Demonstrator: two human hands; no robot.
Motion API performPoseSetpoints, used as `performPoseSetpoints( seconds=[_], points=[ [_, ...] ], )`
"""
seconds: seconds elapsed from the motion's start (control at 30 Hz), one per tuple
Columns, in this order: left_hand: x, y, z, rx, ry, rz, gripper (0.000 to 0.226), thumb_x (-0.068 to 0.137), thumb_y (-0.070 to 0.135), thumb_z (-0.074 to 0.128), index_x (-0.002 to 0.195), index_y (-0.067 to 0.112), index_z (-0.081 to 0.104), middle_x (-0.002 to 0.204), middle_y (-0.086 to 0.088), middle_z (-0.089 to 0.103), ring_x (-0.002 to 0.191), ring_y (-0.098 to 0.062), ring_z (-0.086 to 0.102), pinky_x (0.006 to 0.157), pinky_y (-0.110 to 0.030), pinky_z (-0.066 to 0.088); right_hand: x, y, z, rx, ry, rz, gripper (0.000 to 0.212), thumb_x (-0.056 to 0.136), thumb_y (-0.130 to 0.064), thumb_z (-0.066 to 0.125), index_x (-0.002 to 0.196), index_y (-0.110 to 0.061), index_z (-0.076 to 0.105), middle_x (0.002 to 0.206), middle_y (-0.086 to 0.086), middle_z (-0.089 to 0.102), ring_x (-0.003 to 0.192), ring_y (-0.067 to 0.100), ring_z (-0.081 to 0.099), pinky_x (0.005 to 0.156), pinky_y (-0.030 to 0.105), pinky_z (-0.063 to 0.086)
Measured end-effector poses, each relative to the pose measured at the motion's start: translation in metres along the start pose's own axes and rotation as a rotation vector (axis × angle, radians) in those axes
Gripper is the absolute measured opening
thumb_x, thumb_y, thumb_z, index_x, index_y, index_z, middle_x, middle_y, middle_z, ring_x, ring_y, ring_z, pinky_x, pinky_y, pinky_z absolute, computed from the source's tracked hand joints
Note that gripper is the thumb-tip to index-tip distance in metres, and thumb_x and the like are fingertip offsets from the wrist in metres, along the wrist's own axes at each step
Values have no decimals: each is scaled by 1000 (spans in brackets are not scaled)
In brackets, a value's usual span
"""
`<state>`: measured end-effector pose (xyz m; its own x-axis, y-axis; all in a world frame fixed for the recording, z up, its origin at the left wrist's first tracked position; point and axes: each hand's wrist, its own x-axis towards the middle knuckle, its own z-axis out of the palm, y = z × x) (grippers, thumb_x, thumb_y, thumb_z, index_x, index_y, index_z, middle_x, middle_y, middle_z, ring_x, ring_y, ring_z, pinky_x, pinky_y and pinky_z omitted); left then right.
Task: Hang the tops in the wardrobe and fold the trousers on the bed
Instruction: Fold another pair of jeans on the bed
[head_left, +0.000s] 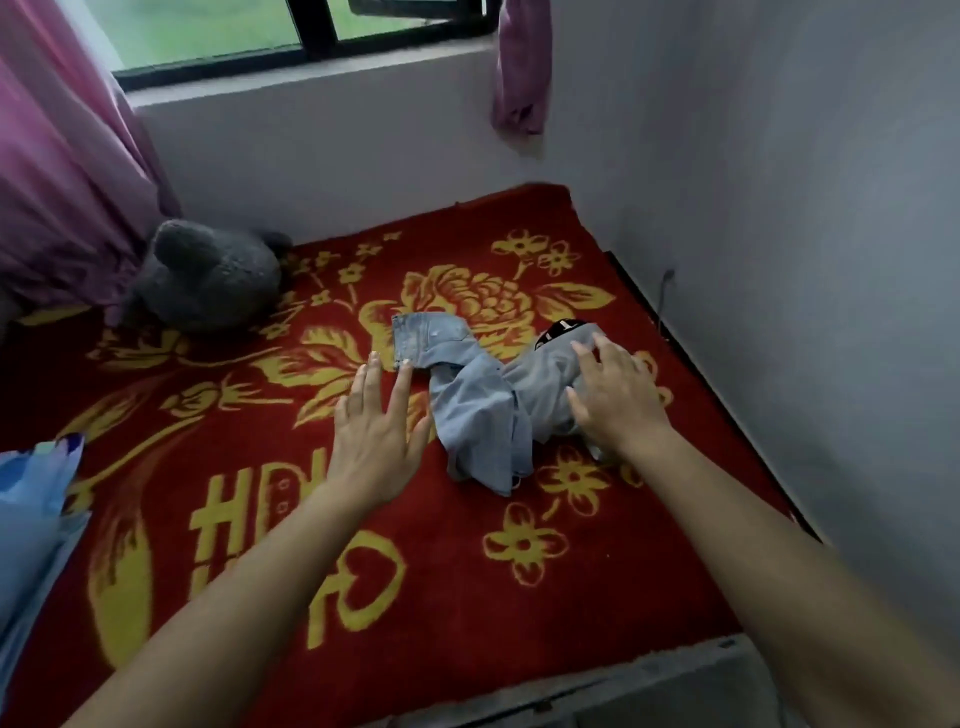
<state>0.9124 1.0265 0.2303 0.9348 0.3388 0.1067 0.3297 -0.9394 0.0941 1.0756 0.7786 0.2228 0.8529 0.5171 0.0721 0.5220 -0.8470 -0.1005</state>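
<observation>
Light-blue jeans (467, 415) lie crumpled on the red floral blanket (249, 467), a little right of the bed's middle. At their 3 o'clock they are tangled with a greyer garment (545, 374) that has a black band. The right hand (618, 400) rests on this garment with fingers spread. The left hand (374, 426) is flat with straight fingers at the jeans' 9 o'clock, gripping nothing. A grey plush toy (208, 275) sits at 10 o'clock beside a pink curtain (62, 182).

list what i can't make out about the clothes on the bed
Head view only:
- Pale grey cloth with a black band: partly under the right hand; its kind unclear.
- Band's white lettering: too small.
- Crumpled light blue jeans: leg ends buried in folds.
- Wardrobe: out of frame.
</observation>
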Motion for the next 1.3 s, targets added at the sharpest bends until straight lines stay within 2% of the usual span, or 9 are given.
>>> performPoseSetpoints(
  seconds=[0.37, 0.57, 0.63, 0.7, 0.83, 0.9, 0.97, 1.1, 1.3],
  points=[
    [36, -9, 191, -364, -342, -431, 81, 97, 59, 40, 156, 30, -6, 164, -7, -11, 151, -30, -1, 118, -50, 15, 16, 5, 191, 159, -355, 82, 70, 99, -44, 49, 157, -18, 17, 163, 15, 17, 147, 32, 25, 117, 46, 28],
    [48, -4, 301, -672, -450, -614, 103, 89, 65, 51, 155, 22, -15, 165, -8, -9, 151, -26, -6, 120, -43, 5, -5, 5, 298, 268, -500, 213, 84, 98, -44, 52, 158, -29, -5, 165, 14, 4, 150, 34, 19, 118, 49, 28],
    [59, -4, 323, -776, -386, -625, 107, 87, 64, 56, 155, 21, -14, 165, -8, 0, 151, -27, 1, 120, -40, 8, -1, 1, 326, 335, -506, 262, 92, 96, -46, 56, 156, -33, -13, 166, 14, 1, 151, 34, 15, 117, 49, 26],
    [71, -9, 343, -840, -320, -620, 103, 88, 59, 60, 156, 24, -10, 160, -9, 26, 146, -29, 23, 116, -38, 23, 8, -8, 352, 462, -466, 350, 102, 92, -48, 62, 154, -36, -18, 165, 13, -1, 151, 33, 13, 118, 48, 24],
    [83, -28, 370, -753, -180, -558, 57, 92, 28, 53, 147, 27, 37, 128, -3, 64, 117, -29, 57, 86, -26, 38, 32, -38, 390, 695, -257, 490, 112, 85, -52, 68, 155, -30, -16, 166, 9, 11, 150, 26, 22, 118, 43, 30],
    [67, -47, 378, -686, -172, -599, 49, 90, 22, 45, 138, 34, 46, 119, -1, 68, 109, -31, 60, 80, -27, 37, 34, -57, 403, 653, -263, 448, 97, 90, -47, 63, 157, -31, -5, 155, 14, 39, 134, 34, 47, 105, 42, 42],
    [35, -78, 381, -572, -247, -654, 50, 92, 19, 41, 138, 37, 43, 121, -4, 67, 108, -35, 59, 84, -33, 41, 26, -80, 412, 528, -461, 288, 76, 96, -37, 52, 158, -36, 9, 137, 20, 57, 114, 43, 60, 94, 45, 48],
    [-35, -147, 373, -347, -529, -605, 50, 96, 22, 38, 141, 43, 34, 116, -8, 67, 101, -37, 62, 85, -43, 49, -16, -138, 419, 432, -918, -71, 70, 97, -30, 47, 157, -41, 13, 146, 24, 49, 120, 43, 57, 98, 42, 45],
    [-41, -178, 380, -361, -606, -676, 36, 91, 23, 45, 127, 21, 52, 115, -5, 63, 107, -34, 58, 85, -43, 47, -52, -168, 416, 501, -1017, -97, 72, 94, -28, 45, 156, -44, 13, 136, 18, 58, 118, 41, 56, 91, 41, 44]
  ],
)
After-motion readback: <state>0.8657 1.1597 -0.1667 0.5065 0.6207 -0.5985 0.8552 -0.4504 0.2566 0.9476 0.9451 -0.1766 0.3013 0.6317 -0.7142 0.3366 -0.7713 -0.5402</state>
